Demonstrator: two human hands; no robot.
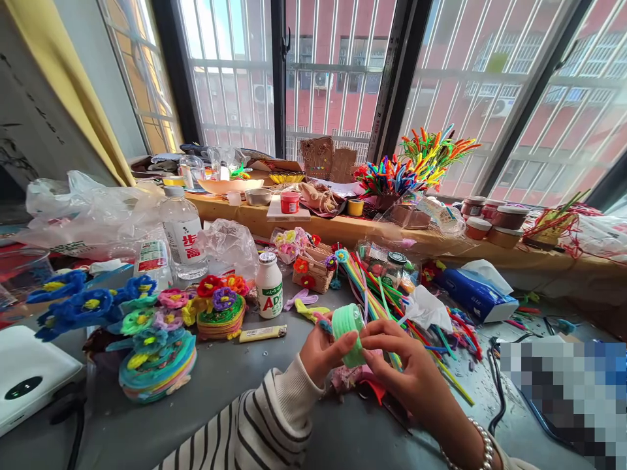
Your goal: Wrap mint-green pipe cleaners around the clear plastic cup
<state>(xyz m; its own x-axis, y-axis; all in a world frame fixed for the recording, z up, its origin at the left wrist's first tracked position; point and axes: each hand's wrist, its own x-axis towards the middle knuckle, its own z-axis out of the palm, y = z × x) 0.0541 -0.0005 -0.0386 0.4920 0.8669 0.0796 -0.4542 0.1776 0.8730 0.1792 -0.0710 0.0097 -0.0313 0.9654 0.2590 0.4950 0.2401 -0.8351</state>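
Tilted in front of me is a small clear jar [347, 333], its side wound with fuzzy mint-green pipe cleaner. My left hand [323, 352] grips it from the left, thumb along the near side. Bent fingers of my right hand [399, 362] pinch at its right rim; what lies between the fingertips is partly hidden. Colourful pipe cleaners [377, 294] spread behind and to the right of the jar. Beneath my hands lie pink scraps [345, 378] and a red piece [375, 386], partly covered.
Pipe-cleaner flowers on coiled bases [159, 365] stand at left, near a white bottle [269, 287] and a yellow lighter [263, 333]. A water bottle [183, 235] is farther back. A blue tissue pack [473, 290] lies at right. Paint jars [508, 219] line the sill.
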